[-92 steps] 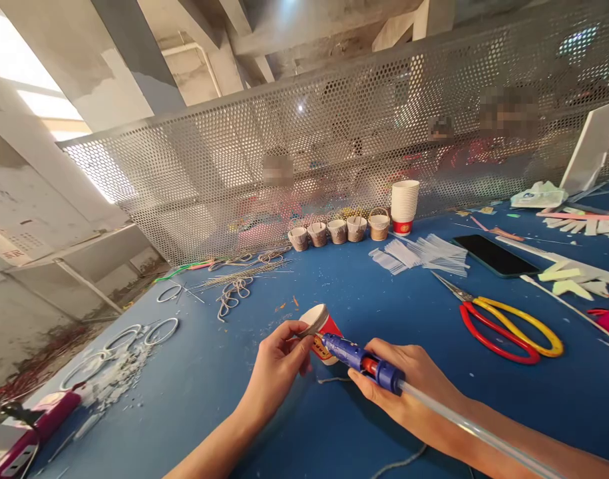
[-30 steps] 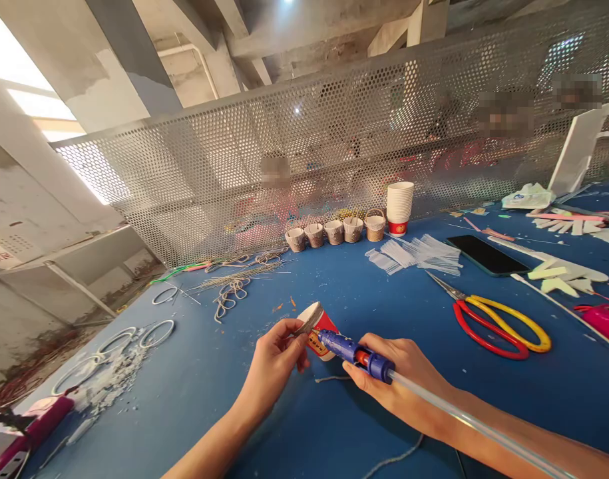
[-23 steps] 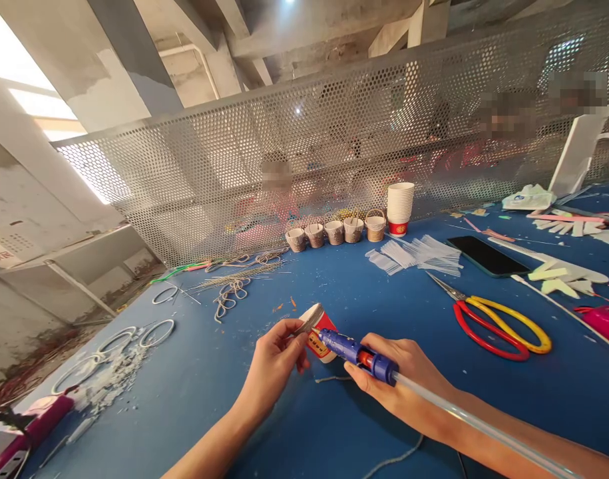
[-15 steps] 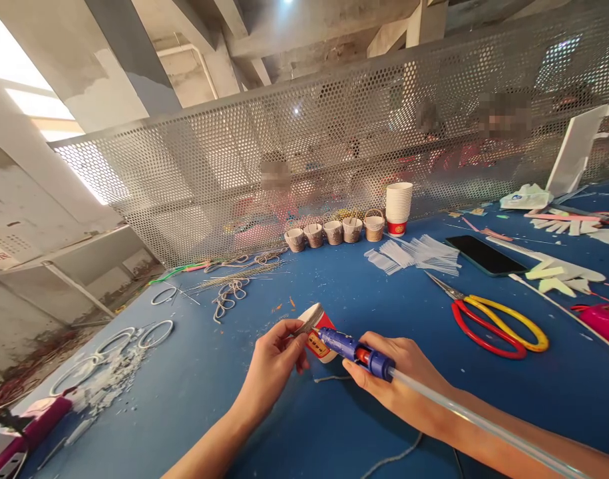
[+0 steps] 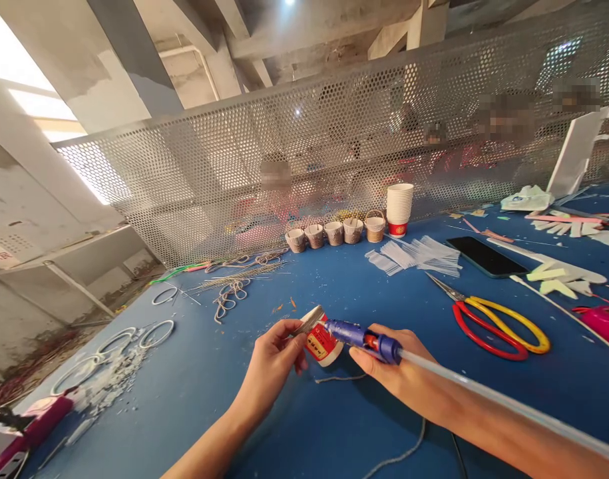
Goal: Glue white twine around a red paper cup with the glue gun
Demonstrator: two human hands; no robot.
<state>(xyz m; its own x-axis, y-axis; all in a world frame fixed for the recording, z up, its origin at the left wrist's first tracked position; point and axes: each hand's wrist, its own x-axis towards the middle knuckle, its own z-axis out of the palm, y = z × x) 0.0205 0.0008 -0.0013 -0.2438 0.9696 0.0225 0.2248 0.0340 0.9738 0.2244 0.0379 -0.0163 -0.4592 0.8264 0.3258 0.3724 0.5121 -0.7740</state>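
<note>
My left hand (image 5: 279, 349) is closed on a paper cup (image 5: 323, 344), red and white with dark lettering, tilted over the table. Grey cord (image 5: 310, 320) runs round the cup's rim under my fingers. In my right hand (image 5: 399, 366) is a blue glue gun (image 5: 357, 334), with a long clear glue stick (image 5: 464, 382) coming out of its back. The gun's nozzle points left and is close to the cord at the rim; whether it touches I cannot tell. A loose grey cord (image 5: 408, 454) trails on the table below my right hand.
Several small cord-wrapped baskets (image 5: 334, 233) and a stack of paper cups (image 5: 399, 206) line the perforated metal screen (image 5: 209, 186). To the right lie scissors (image 5: 494, 326), a phone (image 5: 486, 256) and clear strips (image 5: 416, 255). Cord rings (image 5: 157, 334) and a power strip (image 5: 39, 426) are at left.
My right hand has drawn the glue gun slightly to the right, showing more of the cup's printed side. My left hand stays nearly in place on the cup.
</note>
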